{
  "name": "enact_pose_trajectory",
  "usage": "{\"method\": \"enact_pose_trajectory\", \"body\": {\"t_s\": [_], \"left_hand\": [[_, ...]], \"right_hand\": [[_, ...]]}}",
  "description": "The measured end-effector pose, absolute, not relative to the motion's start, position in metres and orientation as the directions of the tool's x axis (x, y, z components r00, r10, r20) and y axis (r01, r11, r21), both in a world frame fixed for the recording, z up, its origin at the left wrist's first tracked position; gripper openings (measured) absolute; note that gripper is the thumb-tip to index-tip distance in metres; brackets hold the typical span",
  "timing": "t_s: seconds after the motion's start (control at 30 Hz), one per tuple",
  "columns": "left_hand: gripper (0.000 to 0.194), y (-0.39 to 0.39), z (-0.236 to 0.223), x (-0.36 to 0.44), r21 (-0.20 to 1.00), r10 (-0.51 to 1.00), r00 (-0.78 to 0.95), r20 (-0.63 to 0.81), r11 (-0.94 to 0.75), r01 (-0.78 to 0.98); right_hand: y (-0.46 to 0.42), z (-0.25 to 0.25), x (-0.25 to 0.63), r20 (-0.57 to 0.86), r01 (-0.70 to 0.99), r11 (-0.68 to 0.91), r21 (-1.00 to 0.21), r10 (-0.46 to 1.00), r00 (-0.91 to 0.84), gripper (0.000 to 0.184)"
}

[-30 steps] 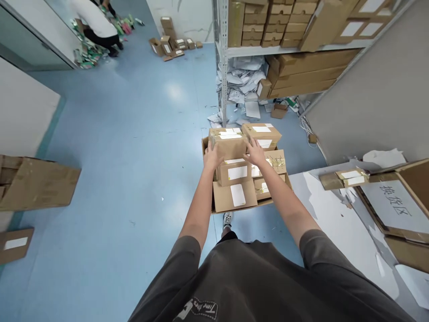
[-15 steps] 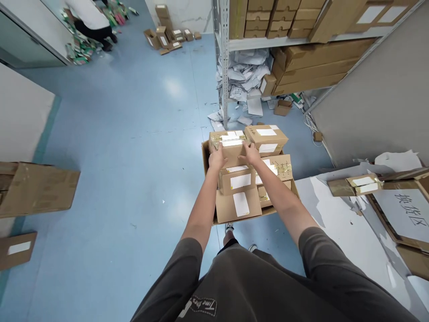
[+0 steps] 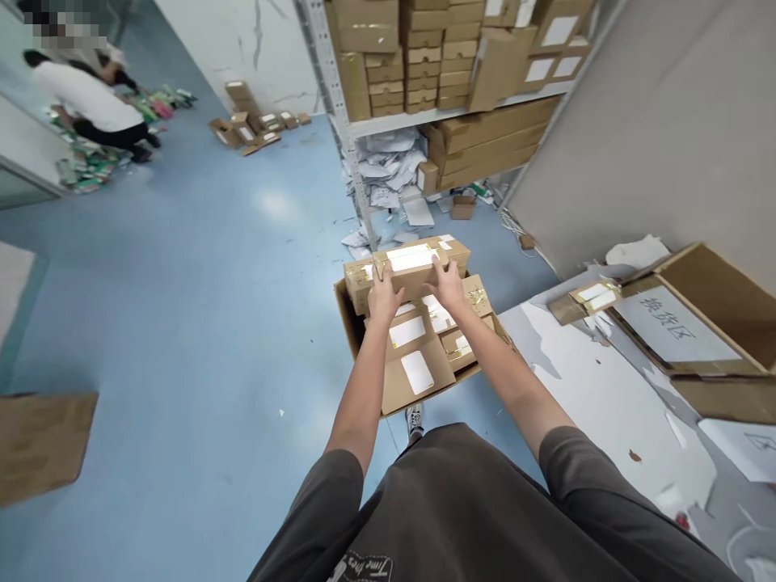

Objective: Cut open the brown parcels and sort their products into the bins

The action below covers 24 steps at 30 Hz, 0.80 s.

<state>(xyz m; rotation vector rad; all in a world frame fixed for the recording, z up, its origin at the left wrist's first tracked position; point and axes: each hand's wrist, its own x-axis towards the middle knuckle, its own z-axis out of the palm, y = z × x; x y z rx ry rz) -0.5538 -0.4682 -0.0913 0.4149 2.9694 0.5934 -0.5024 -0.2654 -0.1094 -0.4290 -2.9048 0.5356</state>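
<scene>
A small cardboard box (image 3: 413, 283) with white labels and clear tape on top is held between my two hands. My left hand (image 3: 383, 297) presses its left end, the thumb on the near face. On its right side my right hand (image 3: 446, 284) grips the top edge, thumb on the same face. The held box sits over a large open carton (image 3: 343, 317) packed with smaller labelled boxes. A flat brown box (image 3: 394, 386) lies at the carton's near left, and a taped box (image 3: 478, 296) at its right. The held box partly hides the boxes behind it.
A metal shelf (image 3: 357, 174) stacked with boxes stands ahead, papers strewn beneath. At right, a white-topped table (image 3: 594, 404) bears an open carton (image 3: 721, 299) with a handwritten sign. Two people crouch at far left near a pile of packages (image 3: 90, 166). Another carton (image 3: 45, 444) is at left.
The box between my hands has shifted right relative to the carton and now overlaps the boxes behind it. The view has turned, with shelf and right-hand table moving left in the picture.
</scene>
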Motion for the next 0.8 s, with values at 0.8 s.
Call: {"method": "enact_pose_trajectory", "body": {"t_s": [0.8], "left_hand": [[0.093,-0.136,-0.091,-0.211,0.478,0.903,-0.424,0.065,0.345,0.808]], "right_hand": [[-0.038,-0.104,-0.022,0.217,0.823,0.453,-0.343,0.891,-0.400,0.096]]}}
